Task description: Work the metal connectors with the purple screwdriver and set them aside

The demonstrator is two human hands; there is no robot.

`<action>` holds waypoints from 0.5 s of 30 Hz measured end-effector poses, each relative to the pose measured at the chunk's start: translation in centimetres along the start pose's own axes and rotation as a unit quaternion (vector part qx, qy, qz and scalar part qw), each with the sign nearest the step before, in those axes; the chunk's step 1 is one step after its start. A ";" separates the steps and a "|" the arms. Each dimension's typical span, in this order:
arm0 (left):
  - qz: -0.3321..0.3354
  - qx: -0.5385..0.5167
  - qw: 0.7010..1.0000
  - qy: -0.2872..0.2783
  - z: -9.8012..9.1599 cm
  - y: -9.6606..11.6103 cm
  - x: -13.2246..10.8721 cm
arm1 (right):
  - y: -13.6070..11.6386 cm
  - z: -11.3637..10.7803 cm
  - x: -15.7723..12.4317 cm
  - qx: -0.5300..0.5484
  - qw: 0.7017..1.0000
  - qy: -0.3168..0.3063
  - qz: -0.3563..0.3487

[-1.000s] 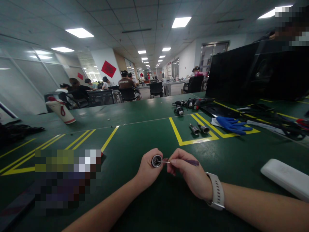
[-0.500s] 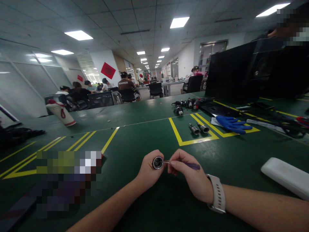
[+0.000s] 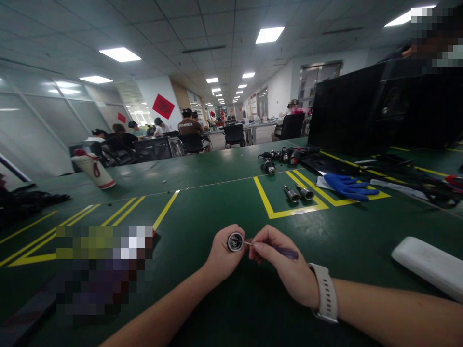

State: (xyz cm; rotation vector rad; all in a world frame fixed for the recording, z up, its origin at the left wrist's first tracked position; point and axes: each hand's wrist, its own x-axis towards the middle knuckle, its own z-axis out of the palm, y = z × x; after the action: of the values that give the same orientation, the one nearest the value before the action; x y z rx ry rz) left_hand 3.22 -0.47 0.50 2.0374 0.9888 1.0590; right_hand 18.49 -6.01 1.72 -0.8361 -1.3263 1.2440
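Observation:
Closed round a metal cylindrical connector (image 3: 235,242), my left hand (image 3: 223,255) keeps its open round end facing me. Some dark inner parts show within the rim; the rest of the body is hidden by the fingers. My right hand (image 3: 280,262) pinches a small screwdriver (image 3: 287,252) with a purple handle. Its thin shaft points left, and the tip reaches the connector's open end; whether it touches the inner parts I cannot tell. Farther off on the green table (image 3: 202,207), two similar metal connector shells (image 3: 291,193) lie inside a yellow-taped box.
A blue glove (image 3: 349,187) lies right of the shells, with several dark cabled connectors (image 3: 269,166) behind. A white case (image 3: 430,265) sits at the right and a black computer case (image 3: 347,106) beyond. A white cup (image 3: 94,169) stands tilted in view at far left.
My right hand has shifted slightly left with the screwdriver. The connector in my left hand has turned or moved a little; both grips stay the same.

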 end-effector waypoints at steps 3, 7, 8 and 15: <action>-0.001 0.007 1.000 0.005 0.0 0.0 0.0 | 0.0 -0.1 0.0 -0.022 1.000 0.009 -0.005; 0.000 0.024 1.000 0.011 0.1 0.0 0.0 | 0.0 0.0 0.0 -0.060 0.998 0.030 -0.011; 0.001 0.026 1.000 0.011 0.2 0.0 0.0 | -0.1 0.1 0.0 -0.064 0.997 0.032 -0.009; 0.008 0.025 1.000 0.001 0.2 -0.2 0.0 | 0.1 0.0 0.0 -0.032 0.999 0.007 0.000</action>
State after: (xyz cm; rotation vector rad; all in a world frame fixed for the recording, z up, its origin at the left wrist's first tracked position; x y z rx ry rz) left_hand 3.29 -0.35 0.25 2.0866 1.0112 1.0551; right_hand 18.45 -6.04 1.59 -0.8877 -1.3607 1.1994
